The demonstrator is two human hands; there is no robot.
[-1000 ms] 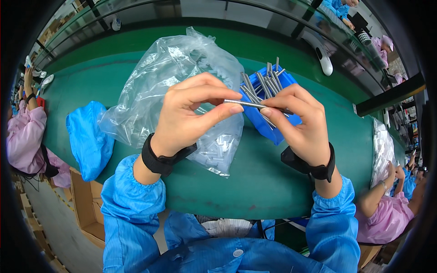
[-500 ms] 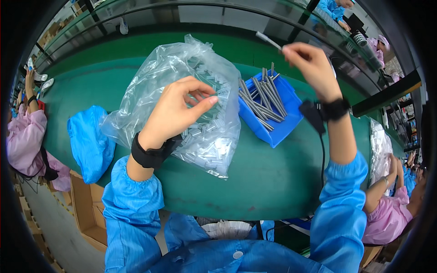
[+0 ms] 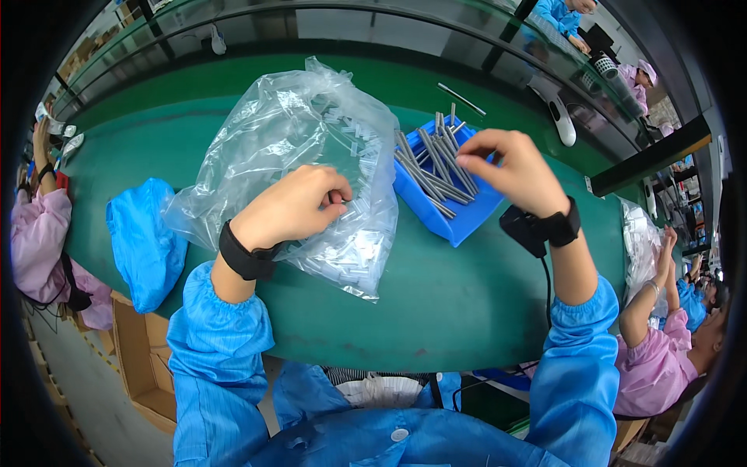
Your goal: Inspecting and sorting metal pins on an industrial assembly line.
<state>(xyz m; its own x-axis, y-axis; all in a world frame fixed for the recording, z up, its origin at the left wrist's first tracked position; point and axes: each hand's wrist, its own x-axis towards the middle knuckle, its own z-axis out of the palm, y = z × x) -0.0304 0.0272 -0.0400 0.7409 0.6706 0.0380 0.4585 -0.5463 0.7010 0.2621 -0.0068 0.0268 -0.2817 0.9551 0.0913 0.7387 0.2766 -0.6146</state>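
Note:
My left hand (image 3: 292, 204) is over the near part of a clear plastic bag (image 3: 257, 128), its fingers curled and thumb drawn in. Whatever they pinch is hidden. Many short clear tube pieces (image 3: 350, 268) lie inside the bag. My right hand (image 3: 513, 173) is at the right side of a blue bin (image 3: 459, 227), thumb and index fingertips close together against the metal springs (image 3: 436, 177) there. Whether one is gripped cannot be made out. A single metal spring (image 3: 461, 100) lies apart on the green surface beyond the bin.
A blue cloth bundle (image 3: 148, 241) lies on the green table (image 3: 342, 331) to the left. An open cardboard box (image 3: 140, 358) stands below it. A dark post (image 3: 654, 159) juts in at right. Co-workers in pink sit on both sides.
My right hand has let go of the spring, now lying beyond the bin, and has come down and nearer to the bin. My left hand has lowered and its fingers have curled in.

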